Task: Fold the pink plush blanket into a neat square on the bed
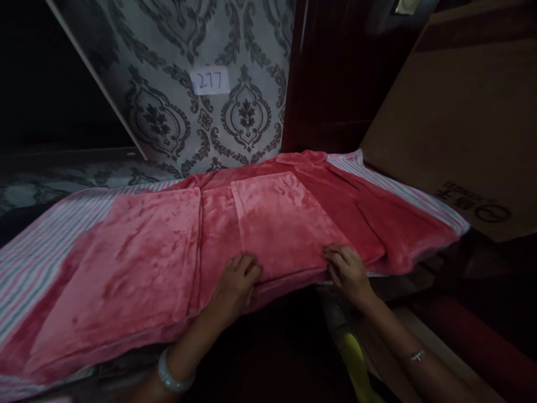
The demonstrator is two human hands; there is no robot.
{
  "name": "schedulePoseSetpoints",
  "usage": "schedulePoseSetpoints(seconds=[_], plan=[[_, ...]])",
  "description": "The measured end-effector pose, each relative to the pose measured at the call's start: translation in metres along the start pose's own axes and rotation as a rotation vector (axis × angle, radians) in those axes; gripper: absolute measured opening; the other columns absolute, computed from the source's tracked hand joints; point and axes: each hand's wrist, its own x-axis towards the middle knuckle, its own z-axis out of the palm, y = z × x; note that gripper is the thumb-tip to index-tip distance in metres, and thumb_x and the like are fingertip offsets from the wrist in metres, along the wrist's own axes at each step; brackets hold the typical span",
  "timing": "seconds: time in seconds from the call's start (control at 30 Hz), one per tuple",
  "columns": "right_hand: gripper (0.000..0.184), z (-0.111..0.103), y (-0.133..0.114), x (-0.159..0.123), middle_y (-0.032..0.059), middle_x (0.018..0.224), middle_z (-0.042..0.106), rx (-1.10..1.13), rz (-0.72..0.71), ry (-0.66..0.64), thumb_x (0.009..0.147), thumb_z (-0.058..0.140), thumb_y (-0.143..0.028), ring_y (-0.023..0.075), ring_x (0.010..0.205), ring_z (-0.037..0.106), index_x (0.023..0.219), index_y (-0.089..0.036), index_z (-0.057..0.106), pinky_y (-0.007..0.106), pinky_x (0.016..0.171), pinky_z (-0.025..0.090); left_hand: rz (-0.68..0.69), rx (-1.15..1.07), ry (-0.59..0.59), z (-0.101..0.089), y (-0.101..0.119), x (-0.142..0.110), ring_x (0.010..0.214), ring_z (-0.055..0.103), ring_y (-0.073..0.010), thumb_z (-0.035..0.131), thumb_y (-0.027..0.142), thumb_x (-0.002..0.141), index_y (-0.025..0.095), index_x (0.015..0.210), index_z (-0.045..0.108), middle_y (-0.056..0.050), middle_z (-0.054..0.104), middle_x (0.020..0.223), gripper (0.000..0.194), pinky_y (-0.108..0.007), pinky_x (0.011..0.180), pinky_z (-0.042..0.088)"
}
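The left hand (238, 278) reaches in from the lower left, back of the hand up, its fingers loosely curled and bent down onto the near edge of the cloth (138, 263). It is partly closed; whether it pinches the fabric, I cannot tell. The right hand (347, 270) comes from the lower right, angled inward, at the near right corner of the smaller flap (285, 224). Its fingers bend over the top and its thumb sits lower, by the edge, with a narrow space between; whether they grip, I cannot tell. The 2 hands are apart, with part of the flap's near edge between them. Both forearms slant toward the middle, the left wearing a thick pale bangle (173, 374), the right a thin bracelet (418, 356).

The cloth, plush and pinkish red, stretches from the lower left to the right, past both hands. The flap lies in its middle, and 1 wider flap (126, 263) lies to the left. Under the cloth is a striped sheet (46, 246), showing at both ends. Beyond are a patterned wall (247, 106) with a "277" label (210, 80), a dark red door (327, 78) and, at right, a carton (470, 112).
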Motion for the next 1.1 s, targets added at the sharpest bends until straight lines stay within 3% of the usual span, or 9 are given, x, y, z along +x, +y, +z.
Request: schedulePoseSetpoints(seconds=[0.17,0.27,0.4,0.53,0.67,0.8,0.9,1.0,1.1], plan=[[0.021,-0.025,-0.011,0.019,0.0088,0.103,0.069,0.146,0.087,-0.073,0.092,0.055,-0.018,0.0264,0.103,0.065,0.108,-0.024,0.067,0.046,0.089,0.054,-0.004,-0.097,-0.021,-0.010,0.000,-0.003,0.108,0.059,-0.0250,0.047,0.003,0.086,0.019,0.125,0.061,-0.012,0.063,0.118,0.044,-0.043,0.090,0.053],[0.030,-0.028,-0.024,0.042,0.0111,0.115,0.069,0.116,0.123,-0.069,0.095,0.054,-0.026,0.0286,0.111,0.063,0.123,-0.024,0.064,0.051,0.098,0.050,-0.006,-0.102,-0.008,-0.013,-0.001,-0.004,0.111,0.059,-0.0257,0.048,0.007,0.089,0.020,0.133,0.056,-0.013,0.062,0.121,0.046,-0.045,0.093,0.053],[0.055,-0.007,-0.041,0.056,0.0121,0.151,0.049,0.110,-0.004,-0.294,0.098,0.055,-0.039,0.0315,0.141,0.042,0.150,-0.024,0.044,0.058,0.114,0.036,0.010,-0.016,0.010,-0.009,-0.003,-0.005,0.105,0.061,-0.0248,0.048,0.010,0.093,0.022,0.123,0.065,-0.012,0.066,0.116,0.036,-0.043,0.086,0.055],[0.052,0.018,-0.046,0.043,0.0065,0.157,0.043,0.067,-0.068,-0.467,0.101,0.051,-0.036,0.0308,0.148,0.032,0.152,-0.029,0.042,0.062,0.115,0.032,0.022,0.006,0.016,-0.007,-0.003,-0.009,0.106,0.061,-0.0260,0.049,0.009,0.093,0.021,0.118,0.068,-0.013,0.068,0.118,0.034,-0.045,0.087,0.055],[0.052,0.016,-0.044,0.042,0.0072,0.157,0.043,0.089,-0.025,-0.513,0.101,0.052,-0.042,0.0299,0.147,0.034,0.150,-0.029,0.044,0.062,0.115,0.033,0.019,-0.090,0.017,-0.013,0.000,-0.009,0.107,0.059,-0.0245,0.048,0.006,0.092,0.019,0.119,0.065,-0.012,0.067,0.118,0.034,-0.041,0.086,0.056],[0.045,0.010,-0.054,0.067,0.0100,0.148,0.054,0.118,0.040,-0.466,0.102,0.049,-0.037,0.0291,0.141,0.045,0.145,-0.026,0.053,0.060,0.115,0.035,-0.022,-0.153,0.018,-0.017,0.004,-0.009,0.111,0.057,-0.0253,0.049,0.004,0.089,0.019,0.123,0.062,-0.013,0.064,0.121,0.039,-0.043,0.090,0.054],[0.051,0.024,-0.074,0.084,0.0126,0.153,0.047,0.075,0.068,-0.411,0.100,0.052,-0.038,0.0322,0.144,0.039,0.148,-0.023,0.049,0.061,0.116,0.032,-0.052,-0.175,0.032,-0.016,0.007,-0.012,0.111,0.058,-0.0255,0.049,0.004,0.087,0.019,0.124,0.062,-0.013,0.064,0.120,0.042,-0.044,0.091,0.054],[0.057,0.045,-0.096,0.086,0.0112,0.159,0.038,0.031,0.052,-0.500,0.098,0.056,-0.041,0.0335,0.147,0.033,0.151,-0.025,0.045,0.060,0.117,0.030,-0.090,-0.231,0.054,-0.020,0.009,-0.017,0.114,0.059,-0.0254,0.051,0.004,0.084,0.020,0.123,0.063,-0.012,0.065,0.121,0.044,-0.045,0.095,0.053],[0.058,0.057,-0.106,0.081,0.0077,0.162,0.033,-0.008,0.056,-0.601,0.098,0.055,-0.040,0.0311,0.149,0.030,0.154,-0.030,0.040,0.057,0.118,0.028,-0.215,-0.350,0.093,-0.033,0.008,-0.017,0.103,0.066,-0.0209,0.050,0.008,0.086,0.022,0.105,0.068,-0.008,0.070,0.108,0.029,-0.038,0.089,0.056]])
